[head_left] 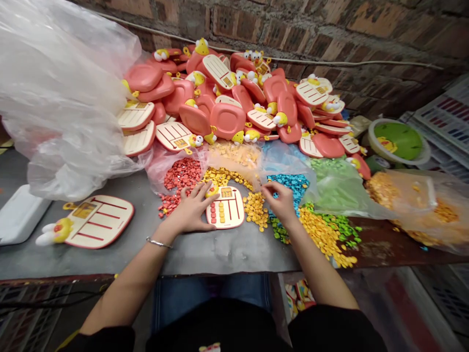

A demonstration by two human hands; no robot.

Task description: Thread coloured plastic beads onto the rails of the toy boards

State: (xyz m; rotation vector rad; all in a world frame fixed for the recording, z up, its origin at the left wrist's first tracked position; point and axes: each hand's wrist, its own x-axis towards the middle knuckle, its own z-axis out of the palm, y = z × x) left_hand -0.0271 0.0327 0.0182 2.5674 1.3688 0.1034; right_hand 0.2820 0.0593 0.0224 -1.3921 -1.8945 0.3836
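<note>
A cream toy board [234, 218] with a pink rim lies flat before me, holding a column of red pieces [213, 213] and a column of orange-yellow pieces [222, 212]. My left hand [192, 208] rests on the board's left side with its fingers spread. Beyond the board's right side, my right hand [280, 199] is closed in a pinch above the edge of the blue pieces [293, 183]; whatever its fingertips hold is too small to make out. Just right of the board is a small heap of orange-yellow pieces [255, 210].
Stacked pink boards [227, 120] fill the table's back. Red pieces [183, 173] lie left, green pieces [342, 230] and yellow pieces [322, 234] right. Another board [102, 222] lies far left, near a plastic bag [66, 88]. A green-lined bowl [397, 142] stands at the right.
</note>
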